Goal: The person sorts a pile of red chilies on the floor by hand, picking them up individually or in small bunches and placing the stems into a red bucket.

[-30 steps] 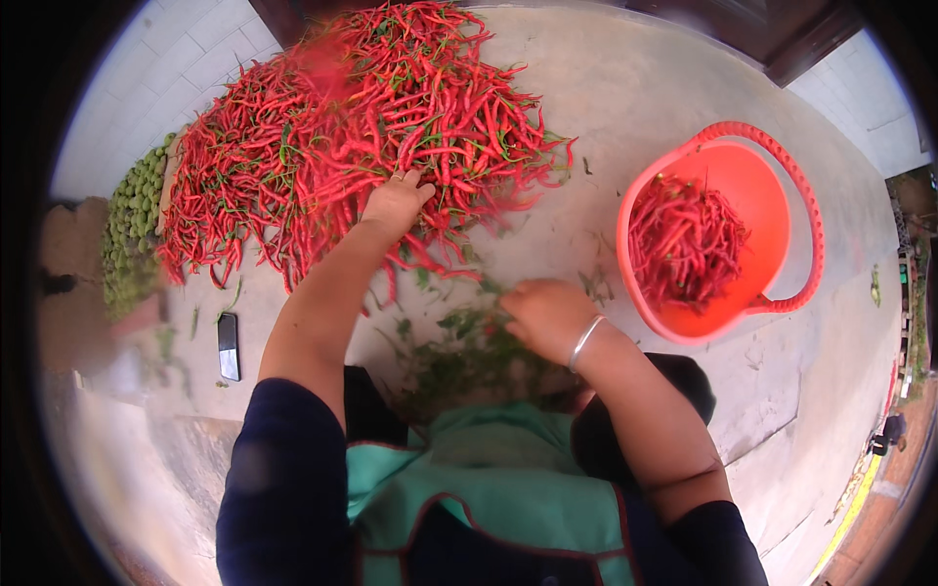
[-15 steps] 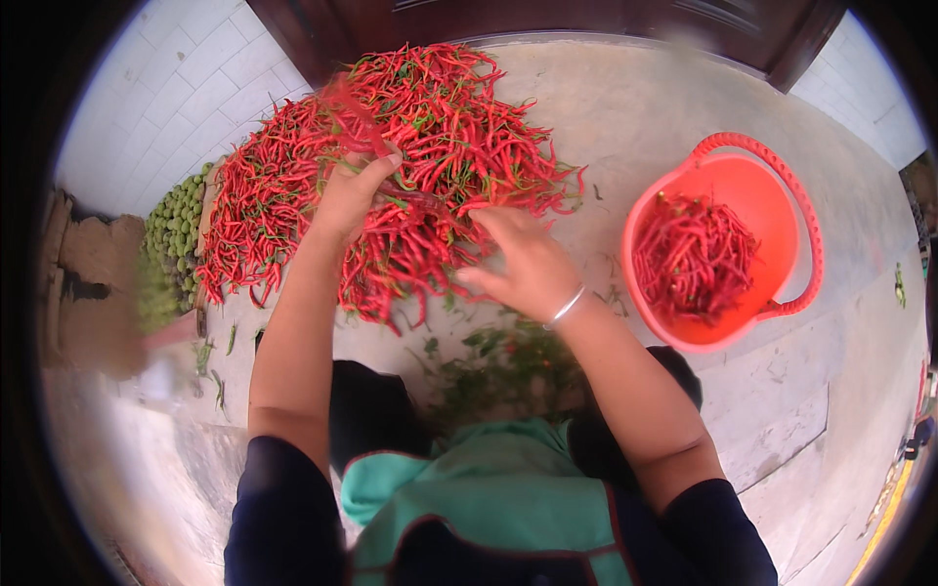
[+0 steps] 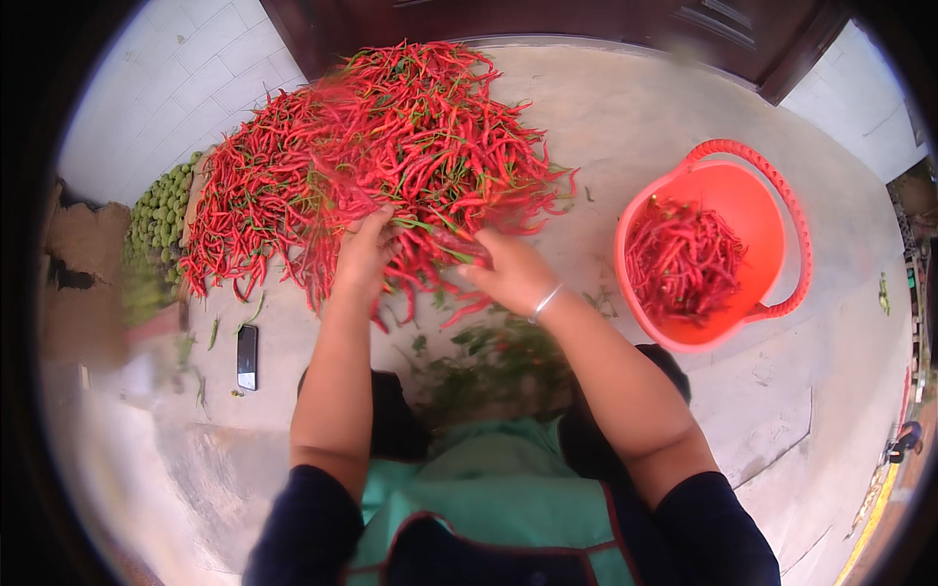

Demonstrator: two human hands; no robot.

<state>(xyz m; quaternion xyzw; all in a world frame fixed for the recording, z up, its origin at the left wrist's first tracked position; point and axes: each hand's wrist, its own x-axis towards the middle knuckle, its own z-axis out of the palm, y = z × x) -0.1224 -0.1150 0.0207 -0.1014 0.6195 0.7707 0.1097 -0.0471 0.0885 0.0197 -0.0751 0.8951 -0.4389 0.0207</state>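
A big heap of red chili peppers [image 3: 420,127] with green stems lies on the floor in front of me. My left hand [image 3: 365,256] is at the heap's near edge, its fingers curled round a few chili peppers by their green stems. Just to the right, my right hand [image 3: 516,273], with a silver bangle at the wrist, has thumb and fingers closed on red chili peppers [image 3: 473,248]. The two hands nearly meet, and the peppers between them are partly blurred. A pink-red bucket [image 3: 772,234] with a braided-looking handle stands to the right, holding loose red chili peppers [image 3: 684,259].
Green leaves and stems [image 3: 498,366] lie scattered between my knees. A black phone [image 3: 247,357] rests on the floor left of my left arm. Round green fruits [image 3: 161,215] are piled by the white tiled wall [image 3: 210,93]. A dark door [image 3: 586,24] closes off the far side.
My left hand has come down and nearer to me, toward the right hand. The right hand has closed on chili peppers. The phone now shows as the left arm has shifted right.
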